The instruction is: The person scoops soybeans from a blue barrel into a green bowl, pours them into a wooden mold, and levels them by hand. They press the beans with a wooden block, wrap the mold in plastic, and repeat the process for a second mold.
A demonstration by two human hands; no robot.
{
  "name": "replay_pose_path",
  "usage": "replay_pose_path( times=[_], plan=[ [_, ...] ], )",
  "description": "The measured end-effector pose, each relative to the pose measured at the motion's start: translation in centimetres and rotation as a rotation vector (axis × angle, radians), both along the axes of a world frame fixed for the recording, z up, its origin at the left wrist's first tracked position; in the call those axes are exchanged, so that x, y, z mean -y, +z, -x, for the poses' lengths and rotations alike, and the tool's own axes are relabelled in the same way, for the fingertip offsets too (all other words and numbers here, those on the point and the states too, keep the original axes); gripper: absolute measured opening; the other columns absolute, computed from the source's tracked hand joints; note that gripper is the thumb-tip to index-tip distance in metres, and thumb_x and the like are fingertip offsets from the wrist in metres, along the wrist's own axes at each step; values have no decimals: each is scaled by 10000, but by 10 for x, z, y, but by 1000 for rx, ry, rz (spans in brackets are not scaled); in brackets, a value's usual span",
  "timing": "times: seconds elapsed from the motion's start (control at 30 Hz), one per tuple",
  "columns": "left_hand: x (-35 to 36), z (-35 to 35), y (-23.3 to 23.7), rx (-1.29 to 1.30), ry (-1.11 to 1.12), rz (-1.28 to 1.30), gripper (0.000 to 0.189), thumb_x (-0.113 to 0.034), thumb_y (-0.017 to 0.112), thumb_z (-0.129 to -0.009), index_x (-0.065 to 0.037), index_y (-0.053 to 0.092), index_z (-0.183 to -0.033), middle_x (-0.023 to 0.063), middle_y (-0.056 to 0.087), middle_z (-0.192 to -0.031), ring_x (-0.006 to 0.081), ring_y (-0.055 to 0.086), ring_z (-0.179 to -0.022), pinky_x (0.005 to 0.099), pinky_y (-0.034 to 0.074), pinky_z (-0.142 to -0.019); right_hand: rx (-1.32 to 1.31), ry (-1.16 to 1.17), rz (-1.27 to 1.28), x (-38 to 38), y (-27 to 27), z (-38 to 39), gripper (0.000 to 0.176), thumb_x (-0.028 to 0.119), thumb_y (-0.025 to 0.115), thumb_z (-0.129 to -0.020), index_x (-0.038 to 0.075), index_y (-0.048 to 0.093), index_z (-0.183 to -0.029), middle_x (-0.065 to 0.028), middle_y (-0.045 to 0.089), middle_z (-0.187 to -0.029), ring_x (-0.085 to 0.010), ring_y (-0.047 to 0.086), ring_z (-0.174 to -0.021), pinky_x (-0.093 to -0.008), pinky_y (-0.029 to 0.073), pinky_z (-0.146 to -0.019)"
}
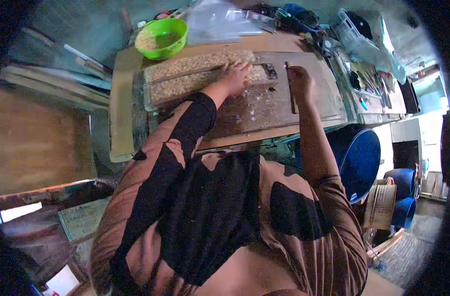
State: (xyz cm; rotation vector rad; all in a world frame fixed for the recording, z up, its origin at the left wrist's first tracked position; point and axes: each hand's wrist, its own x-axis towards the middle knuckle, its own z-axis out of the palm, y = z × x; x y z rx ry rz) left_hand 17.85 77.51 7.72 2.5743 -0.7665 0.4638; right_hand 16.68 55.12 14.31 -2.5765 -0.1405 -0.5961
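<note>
Two long rows of pale, grainy pieces (173,86) lie side by side on a dark wooden board (235,116), with a thin dark divider between them. Over the right part of these rows my left hand (236,78) rests palm down, its fingers lying flat. My right hand (301,81) is further right, its fingers closed at the upper part of a narrow dark strip (292,93) that runs front to back on the board. The hand is slightly blurred.
A green bowl (178,48) with pale pieces stands at the back left. Clear plastic (217,24) lies behind the board. Tools (375,89) and a plastic crate (351,29) are at the right, with a blue barrel (360,160) below the table's right edge.
</note>
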Motion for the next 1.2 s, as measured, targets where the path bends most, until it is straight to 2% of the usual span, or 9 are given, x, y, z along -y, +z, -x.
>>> replay_pose_path(
  times=[0.13,0.33,0.37,0.5,0.57,0.67,0.87,0.97,1.2],
  plan=[
    [14,0,-3,-107,-9,-192,501,-345,436,-773,-140,349,-1221,82,283,-1292,313,233,-1195,523,167,-948,-153,9,-220,5,-7,7,126,183,505,-750,98,588,-791,-136,583,-750,-298,568,-731,-388,436,-553],
    [13,5,-15,-59,18,-138,455,-275,469,-767,-154,373,-1195,60,295,-1286,310,263,-1180,477,186,-963,7,310,37,-20,-15,-12,129,176,517,-723,98,584,-802,-146,577,-755,-315,559,-729,-385,445,-619],
    [13,7,-17,-111,64,-13,429,-247,476,-764,-148,388,-1172,69,333,-1266,312,311,-1153,467,209,-954,-198,186,38,-24,-17,-13,150,188,505,-730,97,572,-828,-140,565,-812,-309,548,-768,-386,445,-650],
    [15,31,24,-128,32,-40,518,-223,547,-708,-151,369,-1189,90,288,-1291,291,264,-1185,450,172,-975,-186,275,84,-30,-19,-13,171,213,477,-755,106,567,-854,-129,555,-877,-315,541,-800,-391,442,-669],
    [9,30,22,-113,92,-396,617,-311,534,-724,-147,277,-1260,75,194,-1333,261,140,-1239,478,118,-992,-160,267,254,-30,-32,-20,174,214,460,-768,107,571,-849,-127,551,-882,-323,540,-800,-403,440,-670],
    [-12,47,33,-94,172,-266,730,-249,607,-639,-136,252,-1267,84,178,-1343,271,165,-1234,485,124,-977,-237,301,248,-31,-19,-13,164,207,472,-761,110,574,-844,-131,547,-875,-325,535,-805,-409,438,-668],
    [-79,73,36,-29,304,-361,712,-404,573,-657,-141,287,-1254,87,227,-1320,301,184,-1220,505,106,-967,-71,255,56,-39,-22,-14,159,212,482,-745,108,590,-800,-142,558,-847,-334,540,-771,-400,441,-659],
    [-92,79,36,-85,361,-385,698,-437,547,-668,-142,297,-1249,81,242,-1310,300,190,-1215,522,121,-956,-257,261,-12,-59,-14,-8,167,235,518,-721,111,597,-800,-142,549,-884,-326,532,-815,-394,437,-678],
    [-92,79,35,-109,382,-329,688,-442,539,-679,-152,290,-1252,74,242,-1310,303,209,-1202,528,134,-950,-194,375,166,-65,-11,1,160,202,484,-759,98,591,-816,-155,555,-848,-336,533,-781,-400,431,-665]
  ],
)
